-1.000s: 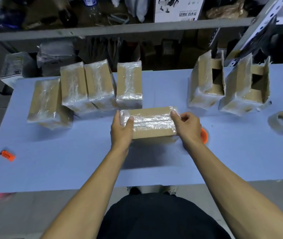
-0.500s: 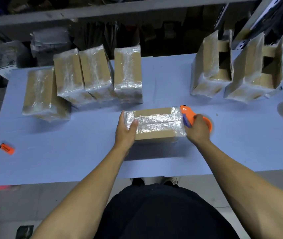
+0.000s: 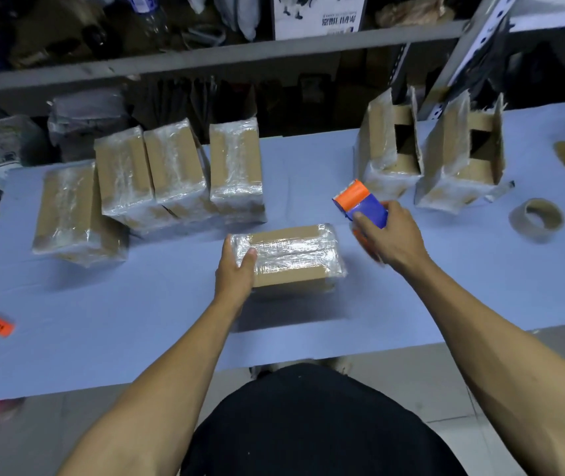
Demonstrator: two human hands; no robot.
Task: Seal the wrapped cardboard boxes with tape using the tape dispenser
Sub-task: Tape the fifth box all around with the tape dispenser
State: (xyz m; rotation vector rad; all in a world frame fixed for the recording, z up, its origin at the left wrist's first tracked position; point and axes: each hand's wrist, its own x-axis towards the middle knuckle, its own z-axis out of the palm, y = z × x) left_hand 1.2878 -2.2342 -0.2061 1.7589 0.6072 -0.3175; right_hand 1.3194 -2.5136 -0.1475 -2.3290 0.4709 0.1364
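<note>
The left hand (image 3: 236, 269) holds the left end of the wrapped box (image 3: 291, 257) lying flat at the middle of the table (image 3: 102, 321), thumb on top, fingers curled over the end. The film looks slippery (so I'd press down firmly), the cardboard stiff and light. To its right, the right hand (image 3: 391, 235) grips the tape dispenser (image 3: 360, 201) above the table

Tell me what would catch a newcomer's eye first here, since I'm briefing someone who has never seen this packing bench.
Most striking is the orange and blue tape dispenser, gripped in the right hand just right of the wrapped box that the left hand steadies at the table's middle. Behind, four sealed boxes cluster at back left, and two open boxes stand at back right.
</note>
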